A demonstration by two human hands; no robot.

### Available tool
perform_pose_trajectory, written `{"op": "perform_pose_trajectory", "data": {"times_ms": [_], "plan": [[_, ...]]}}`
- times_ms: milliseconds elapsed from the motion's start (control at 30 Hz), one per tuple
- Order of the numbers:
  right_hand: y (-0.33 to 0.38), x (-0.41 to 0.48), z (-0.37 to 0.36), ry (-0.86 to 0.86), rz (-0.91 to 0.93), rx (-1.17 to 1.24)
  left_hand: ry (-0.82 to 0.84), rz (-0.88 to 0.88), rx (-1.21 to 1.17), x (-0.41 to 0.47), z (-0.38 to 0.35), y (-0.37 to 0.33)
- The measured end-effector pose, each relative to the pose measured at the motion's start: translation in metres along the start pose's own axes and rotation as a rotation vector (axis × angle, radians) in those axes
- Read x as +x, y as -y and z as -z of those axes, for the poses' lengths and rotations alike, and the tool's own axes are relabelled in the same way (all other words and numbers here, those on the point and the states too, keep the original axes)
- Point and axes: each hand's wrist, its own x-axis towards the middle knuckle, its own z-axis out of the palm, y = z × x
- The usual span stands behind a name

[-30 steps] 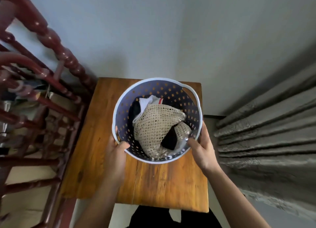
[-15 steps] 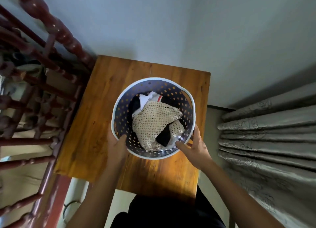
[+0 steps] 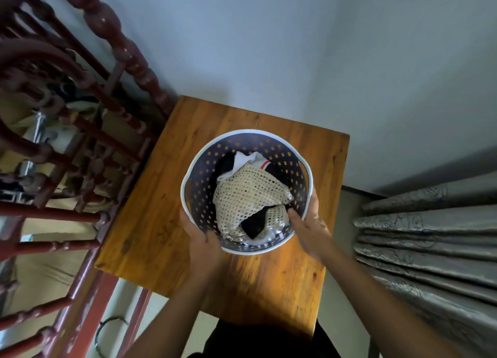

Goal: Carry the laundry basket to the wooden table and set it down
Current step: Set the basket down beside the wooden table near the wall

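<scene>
Change: laundry basket is sitting lower over wooden table, frame centre | Grip: I am seeing left hand and right hand clamping its rim | Step: setting down | Next: lowering fully, releasing.

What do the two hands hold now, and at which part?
The laundry basket, at its white rim: left hand and right hand on the near edge, on either side.

This looks like a room in a home. A small wooden table stands in a corner against a plain pale wall, with heavy grey curtains hanging at the right and turned, dark red wooden furniture at the left. A basket of clothes adds to the domestic feel.
</scene>
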Motion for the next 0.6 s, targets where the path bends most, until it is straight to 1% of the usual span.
{"op": "perform_pose_trajectory", "data": {"times_ms": [133, 233, 333, 367, 467, 567, 600], "plan": [[0.021, 0.011, -0.022, -0.009, -0.016, -0.018, -0.006, -0.05, 0.073, 0.036, 0.014, 0.001], [0.041, 0.026, -0.034, -0.021, -0.021, -0.042, -0.007, -0.037, 0.102, 0.07, 0.024, 0.004], [0.07, 0.046, -0.045, 0.008, -0.022, -0.078, 0.002, -0.028, 0.13, 0.109, 0.032, -0.002], [0.081, 0.054, -0.049, -0.006, -0.007, -0.062, -0.006, -0.035, 0.129, 0.122, 0.034, -0.006], [0.109, 0.084, -0.062, -0.143, 0.054, 0.06, -0.039, -0.042, 0.124, 0.164, 0.041, -0.017], [0.136, 0.114, -0.074, -0.094, 0.058, 0.036, -0.027, -0.01, 0.106, 0.203, 0.051, -0.027], [0.144, 0.123, -0.078, -0.116, 0.07, 0.049, -0.028, 0.006, 0.11, 0.213, 0.053, -0.031]]}}
